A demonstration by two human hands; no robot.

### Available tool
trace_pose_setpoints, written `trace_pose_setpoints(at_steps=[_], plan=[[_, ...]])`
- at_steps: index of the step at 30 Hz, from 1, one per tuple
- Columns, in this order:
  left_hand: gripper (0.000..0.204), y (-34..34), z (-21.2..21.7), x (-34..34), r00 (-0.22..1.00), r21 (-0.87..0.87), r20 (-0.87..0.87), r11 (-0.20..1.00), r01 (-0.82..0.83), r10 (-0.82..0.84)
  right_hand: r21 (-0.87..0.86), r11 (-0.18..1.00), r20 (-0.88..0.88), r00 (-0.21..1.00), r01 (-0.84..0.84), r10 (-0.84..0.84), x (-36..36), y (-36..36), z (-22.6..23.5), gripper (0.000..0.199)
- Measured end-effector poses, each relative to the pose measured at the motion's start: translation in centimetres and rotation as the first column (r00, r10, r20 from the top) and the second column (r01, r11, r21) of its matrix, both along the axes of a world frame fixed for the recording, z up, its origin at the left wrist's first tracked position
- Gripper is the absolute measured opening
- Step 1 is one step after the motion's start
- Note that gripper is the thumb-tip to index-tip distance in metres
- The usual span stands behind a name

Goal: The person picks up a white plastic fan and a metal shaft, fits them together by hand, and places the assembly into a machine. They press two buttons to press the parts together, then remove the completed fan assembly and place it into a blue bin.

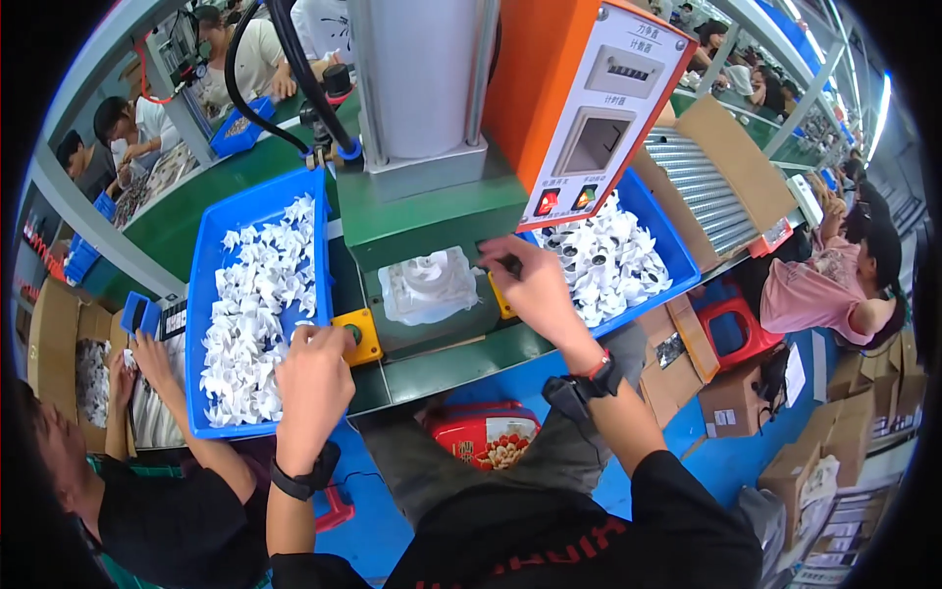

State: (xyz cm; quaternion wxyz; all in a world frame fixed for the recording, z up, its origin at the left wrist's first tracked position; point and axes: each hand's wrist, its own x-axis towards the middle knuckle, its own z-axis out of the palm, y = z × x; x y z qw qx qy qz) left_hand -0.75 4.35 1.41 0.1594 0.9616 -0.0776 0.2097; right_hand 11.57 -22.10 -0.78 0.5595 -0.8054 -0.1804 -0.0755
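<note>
My left hand (pixel 316 381) is curled closed at the right edge of a blue bin (pixel 196 324) of white, pointed plastic pieces (pixel 257 294). Its fingertips are beside the green button on a yellow button box (pixel 365 337); what they hold, if anything, is unclear. My right hand (pixel 538 293) has its fingers pinched together beside the green press head (pixel 432 211), with something small and dark at the fingertips. It partly covers a second yellow button box (pixel 500 296). Under the press head, a white round-shaped fixture (pixel 429 285) sits on the press base.
Right of the press, another blue bin (pixel 677 265) holds white pieces with dark round openings. An orange control box (pixel 579 108) rises above it. A carton of metal rods (pixel 702 172) stands farther right. A co-worker (pixel 167 530) sits close at left; a red stool (pixel 738 334) is at right.
</note>
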Motion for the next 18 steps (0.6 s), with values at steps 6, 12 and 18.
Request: trace_pose_setpoints(at_steps=[6, 12, 18], plan=[[0.018, -1.2, -0.3, 0.3, 0.996, 0.115, -0.065, 0.992, -0.047, 0.054, -0.572, 0.805, 0.192, 0.980, 0.157, -0.055, -2.4, -4.1, 0.4, 0.026], [0.015, -1.1, 0.1, 0.7, 0.985, 0.148, -0.157, 0.987, -0.054, 0.078, -0.688, 0.716, 0.173, 0.985, 0.122, -0.002, -2.7, -4.3, 0.7, 0.024], [0.008, -1.9, 0.8, 2.8, 0.996, -0.390, -0.086, 0.920, -0.039, 0.006, -0.286, 0.945, 0.229, 0.969, 0.157, -0.092, -2.5, -6.7, -2.0, 0.016]])
